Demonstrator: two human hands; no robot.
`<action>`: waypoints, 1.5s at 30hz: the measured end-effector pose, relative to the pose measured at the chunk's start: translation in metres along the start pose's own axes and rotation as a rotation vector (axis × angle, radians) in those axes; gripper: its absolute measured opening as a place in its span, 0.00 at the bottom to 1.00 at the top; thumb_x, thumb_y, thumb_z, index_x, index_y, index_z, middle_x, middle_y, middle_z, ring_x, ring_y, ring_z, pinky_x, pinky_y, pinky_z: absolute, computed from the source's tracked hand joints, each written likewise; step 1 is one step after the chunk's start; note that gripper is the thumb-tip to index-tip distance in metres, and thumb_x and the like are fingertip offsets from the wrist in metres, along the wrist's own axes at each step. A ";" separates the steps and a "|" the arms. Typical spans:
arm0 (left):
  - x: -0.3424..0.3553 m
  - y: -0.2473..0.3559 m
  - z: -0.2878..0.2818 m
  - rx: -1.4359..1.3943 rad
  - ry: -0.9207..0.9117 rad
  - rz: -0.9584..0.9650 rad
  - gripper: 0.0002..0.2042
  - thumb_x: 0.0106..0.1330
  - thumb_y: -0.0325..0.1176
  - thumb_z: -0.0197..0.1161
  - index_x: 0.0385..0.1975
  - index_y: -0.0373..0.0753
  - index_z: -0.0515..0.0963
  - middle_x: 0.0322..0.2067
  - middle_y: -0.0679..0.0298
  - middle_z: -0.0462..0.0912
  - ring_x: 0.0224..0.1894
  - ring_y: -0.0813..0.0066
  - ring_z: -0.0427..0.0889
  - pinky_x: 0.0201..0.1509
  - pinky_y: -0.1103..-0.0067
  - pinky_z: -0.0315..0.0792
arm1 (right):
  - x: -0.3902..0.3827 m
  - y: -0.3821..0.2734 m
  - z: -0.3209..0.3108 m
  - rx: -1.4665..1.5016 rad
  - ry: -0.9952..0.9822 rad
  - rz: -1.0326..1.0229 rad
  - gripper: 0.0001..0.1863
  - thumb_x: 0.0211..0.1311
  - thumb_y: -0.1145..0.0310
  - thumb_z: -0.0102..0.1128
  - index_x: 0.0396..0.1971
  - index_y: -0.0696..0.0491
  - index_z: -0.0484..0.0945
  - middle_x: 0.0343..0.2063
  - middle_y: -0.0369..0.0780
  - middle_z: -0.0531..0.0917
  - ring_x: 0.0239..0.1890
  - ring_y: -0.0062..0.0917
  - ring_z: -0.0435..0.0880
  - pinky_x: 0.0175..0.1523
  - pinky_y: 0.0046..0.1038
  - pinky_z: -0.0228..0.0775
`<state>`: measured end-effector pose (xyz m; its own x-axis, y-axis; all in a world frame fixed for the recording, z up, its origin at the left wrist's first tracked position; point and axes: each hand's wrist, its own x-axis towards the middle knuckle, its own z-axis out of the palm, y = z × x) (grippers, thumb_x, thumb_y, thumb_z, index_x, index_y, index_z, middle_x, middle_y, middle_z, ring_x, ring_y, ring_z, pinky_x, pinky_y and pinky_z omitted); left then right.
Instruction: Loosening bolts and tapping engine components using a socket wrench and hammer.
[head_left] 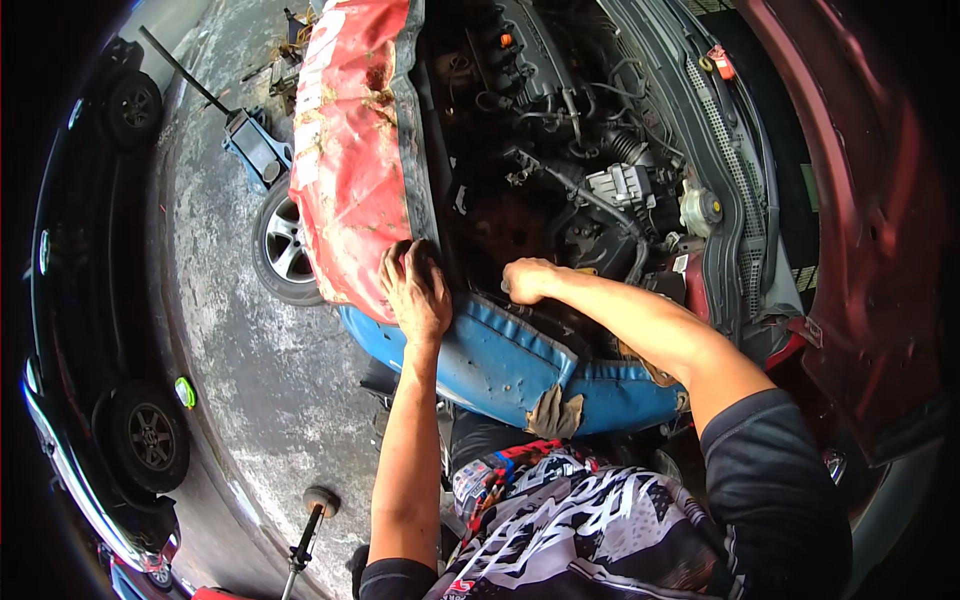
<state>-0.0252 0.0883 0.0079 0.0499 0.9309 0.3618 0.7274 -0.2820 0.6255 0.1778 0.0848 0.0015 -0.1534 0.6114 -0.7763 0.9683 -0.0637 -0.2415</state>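
Observation:
I lean over the open engine bay (560,150) of a dark red car. My left hand (415,285) rests flat on the edge of the bay, where a red cover (350,150) meets a blue cover (500,360) draped over the front. Its fingers are spread and hold nothing. My right hand (525,280) reaches down into the bay with the fingers curled. Whether it grips anything is hidden. A grey rag (555,412) lies on the blue cover below my right forearm.
The raised hood (860,200) stands at the right. The car's front wheel (285,250) and a blue floor jack (255,145) are on the concrete floor at left. A black car (90,330) is parked at far left. A long-handled tool (312,520) stands near my legs.

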 end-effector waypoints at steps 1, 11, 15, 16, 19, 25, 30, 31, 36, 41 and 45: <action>0.002 0.003 0.002 -0.013 -0.010 -0.010 0.16 0.63 0.31 0.57 0.51 0.40 0.76 0.52 0.50 0.72 0.58 0.49 0.67 0.66 0.59 0.58 | 0.001 0.003 0.000 -0.196 -0.002 -0.118 0.12 0.53 0.65 0.59 0.35 0.53 0.86 0.38 0.46 0.86 0.49 0.41 0.84 0.49 0.41 0.76; -0.002 -0.001 0.001 0.011 0.010 0.004 0.16 0.63 0.31 0.57 0.51 0.40 0.76 0.52 0.49 0.73 0.58 0.48 0.67 0.66 0.59 0.58 | 0.009 0.008 0.011 -0.255 0.047 -0.134 0.10 0.45 0.70 0.62 0.30 0.54 0.85 0.34 0.44 0.87 0.47 0.39 0.85 0.49 0.38 0.77; 0.006 0.006 0.009 -0.045 -0.014 0.007 0.17 0.62 0.31 0.58 0.51 0.40 0.76 0.52 0.49 0.72 0.59 0.47 0.66 0.67 0.58 0.57 | 0.015 0.047 0.019 -0.761 0.557 -0.867 0.04 0.47 0.65 0.58 0.19 0.46 0.80 0.25 0.38 0.83 0.47 0.31 0.78 0.61 0.30 0.64; 0.005 0.002 0.008 -0.044 -0.026 -0.007 0.18 0.61 0.31 0.59 0.52 0.39 0.75 0.53 0.48 0.72 0.61 0.46 0.65 0.68 0.58 0.56 | 0.020 0.037 0.015 -0.889 0.472 -0.892 0.04 0.47 0.66 0.58 0.21 0.47 0.81 0.27 0.37 0.84 0.45 0.34 0.79 0.60 0.33 0.65; -0.001 -0.004 0.004 -0.011 -0.027 -0.003 0.17 0.61 0.31 0.58 0.52 0.39 0.75 0.54 0.48 0.71 0.60 0.47 0.65 0.68 0.57 0.56 | 0.005 0.020 0.022 -0.343 0.339 -0.451 0.08 0.50 0.68 0.58 0.32 0.50 0.82 0.28 0.38 0.84 0.47 0.37 0.79 0.60 0.39 0.65; 0.003 0.002 0.009 -0.029 -0.043 -0.005 0.18 0.61 0.33 0.58 0.52 0.39 0.75 0.54 0.48 0.71 0.61 0.47 0.65 0.68 0.57 0.55 | -0.017 0.045 0.038 -0.381 0.628 -0.359 0.20 0.47 0.70 0.65 0.43 0.59 0.79 0.65 0.61 0.58 0.74 0.57 0.40 0.76 0.53 0.36; -0.002 -0.001 0.005 -0.005 -0.032 0.013 0.18 0.62 0.33 0.58 0.52 0.39 0.75 0.55 0.48 0.70 0.61 0.46 0.64 0.68 0.57 0.55 | -0.038 0.048 0.049 0.132 0.632 -0.110 0.31 0.41 0.65 0.77 0.50 0.57 0.78 0.69 0.66 0.28 0.71 0.66 0.24 0.75 0.53 0.37; -0.001 -0.001 0.005 0.008 -0.035 0.016 0.18 0.62 0.33 0.58 0.52 0.38 0.75 0.54 0.47 0.70 0.61 0.46 0.64 0.68 0.57 0.55 | -0.039 0.050 0.049 0.206 0.638 -0.119 0.34 0.40 0.62 0.78 0.51 0.56 0.78 0.69 0.65 0.26 0.71 0.66 0.23 0.75 0.55 0.36; -0.006 -0.006 0.002 0.061 -0.006 0.044 0.17 0.64 0.33 0.56 0.52 0.39 0.75 0.52 0.49 0.72 0.58 0.47 0.67 0.65 0.58 0.57 | -0.034 0.051 0.060 0.805 0.541 -0.183 0.41 0.46 0.57 0.77 0.59 0.61 0.72 0.67 0.66 0.19 0.71 0.63 0.22 0.75 0.51 0.37; -0.002 0.001 0.012 0.017 -0.064 0.006 0.18 0.62 0.33 0.58 0.53 0.39 0.74 0.54 0.47 0.70 0.60 0.46 0.64 0.68 0.57 0.55 | 0.005 0.043 0.072 0.505 0.899 0.235 0.53 0.56 0.65 0.66 0.72 0.59 0.38 0.67 0.71 0.32 0.73 0.56 0.46 0.74 0.38 0.48; 0.006 0.004 0.019 0.011 -0.047 0.036 0.19 0.62 0.33 0.59 0.53 0.39 0.74 0.54 0.47 0.70 0.60 0.46 0.65 0.67 0.57 0.55 | 0.033 0.050 0.060 0.999 0.958 0.438 0.51 0.55 0.80 0.53 0.73 0.52 0.30 0.62 0.62 0.64 0.53 0.55 0.77 0.58 0.46 0.73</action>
<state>-0.0090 0.0969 -0.0009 0.1086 0.9301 0.3509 0.7320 -0.3136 0.6048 0.2094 0.0541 -0.0711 0.6886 0.6554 -0.3103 0.3017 -0.6480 -0.6993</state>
